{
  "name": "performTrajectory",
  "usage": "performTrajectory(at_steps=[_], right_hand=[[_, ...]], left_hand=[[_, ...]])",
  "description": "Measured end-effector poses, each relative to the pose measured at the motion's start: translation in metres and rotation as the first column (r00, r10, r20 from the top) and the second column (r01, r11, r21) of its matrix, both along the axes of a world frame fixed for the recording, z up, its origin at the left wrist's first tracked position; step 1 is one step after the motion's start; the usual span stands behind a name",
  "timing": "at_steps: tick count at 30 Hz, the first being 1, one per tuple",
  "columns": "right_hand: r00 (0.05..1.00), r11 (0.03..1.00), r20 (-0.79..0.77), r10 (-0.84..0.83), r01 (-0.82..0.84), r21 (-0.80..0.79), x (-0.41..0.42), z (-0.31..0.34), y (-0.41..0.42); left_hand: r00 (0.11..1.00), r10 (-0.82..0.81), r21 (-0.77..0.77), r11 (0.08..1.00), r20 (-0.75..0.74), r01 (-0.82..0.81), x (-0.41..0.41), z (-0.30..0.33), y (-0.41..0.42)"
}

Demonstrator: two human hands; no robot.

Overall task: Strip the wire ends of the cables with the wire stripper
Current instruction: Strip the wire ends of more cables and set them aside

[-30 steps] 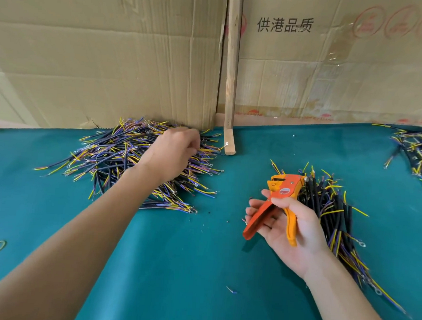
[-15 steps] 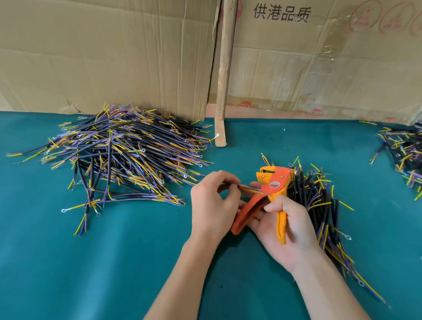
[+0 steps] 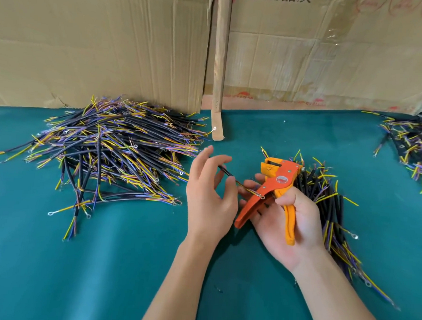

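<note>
Head view: one view only.
Right hand (image 3: 290, 220): curled round the wire stripper (image 3: 274, 187), handles spread.
Left hand (image 3: 209, 196): a cable (image 3: 228, 173) is pinched, ring end laid on the stripper's handle.
Cable piles: left pile (image 3: 108, 149), right pile (image 3: 325, 202) behind the stripper.

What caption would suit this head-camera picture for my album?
Left hand pinches one cable beside the orange wire stripper gripped in the right hand, cable piles on green cloth.

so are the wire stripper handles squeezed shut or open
Open. The wire stripper has its orange handle and yellow handle splayed apart in a V, and the right hand holds it without squeezing.
</note>
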State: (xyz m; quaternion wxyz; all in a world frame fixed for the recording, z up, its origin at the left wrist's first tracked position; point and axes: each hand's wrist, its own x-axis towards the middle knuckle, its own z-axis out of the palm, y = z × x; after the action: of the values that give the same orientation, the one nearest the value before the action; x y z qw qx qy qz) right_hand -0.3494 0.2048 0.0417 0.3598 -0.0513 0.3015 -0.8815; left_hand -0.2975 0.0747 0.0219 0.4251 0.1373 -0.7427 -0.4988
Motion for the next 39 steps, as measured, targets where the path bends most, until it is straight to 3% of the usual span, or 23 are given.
performTrajectory(at_steps=[3, 5, 7, 9, 14, 30, 36, 39], right_hand=[[1.0, 0.999, -0.002, 0.022, -0.022, 0.024, 0.0, 0.0, -0.003], [0.999, 0.999, -0.014, 0.033, -0.032, 0.039, 0.0, 0.0, -0.004], [0.999, 0.998, -0.022, 0.041, -0.04, 0.05, 0.0, -0.001, -0.003], [0.999, 0.997, -0.028, 0.047, -0.045, 0.055, 0.001, 0.0, -0.003], [0.997, 0.998, -0.054, 0.052, -0.051, 0.022, 0.003, 0.003, -0.004], [0.997, 0.993, -0.02, 0.078, -0.076, 0.091, 0.001, 0.001, -0.003], [0.995, 0.989, -0.028, 0.091, -0.087, 0.117, 0.002, 0.002, -0.003], [0.992, 0.982, -0.044, 0.116, -0.108, 0.157, 0.003, 0.003, -0.003]], left_hand=[[0.999, -0.022, 0.073, 0.997, -0.043, 0.025, 0.0, 0.01, 0.005], [0.994, -0.046, 0.219, 0.973, -0.102, 0.068, -0.003, 0.014, 0.007], [0.979, -0.11, 0.48, 0.859, -0.173, 0.181, -0.005, 0.017, 0.006], [0.965, -0.181, 0.609, 0.749, -0.19, 0.261, -0.004, 0.016, 0.004], [0.931, -0.36, 0.581, 0.745, -0.061, 0.326, -0.003, 0.017, 0.002], [0.952, -0.3, 0.65, 0.713, -0.058, 0.264, 0.004, 0.02, -0.016], [0.939, -0.337, 0.703, 0.652, -0.069, 0.286, 0.007, 0.023, -0.02], [0.938, -0.345, 0.698, 0.665, -0.029, 0.266, 0.007, 0.026, -0.022]])
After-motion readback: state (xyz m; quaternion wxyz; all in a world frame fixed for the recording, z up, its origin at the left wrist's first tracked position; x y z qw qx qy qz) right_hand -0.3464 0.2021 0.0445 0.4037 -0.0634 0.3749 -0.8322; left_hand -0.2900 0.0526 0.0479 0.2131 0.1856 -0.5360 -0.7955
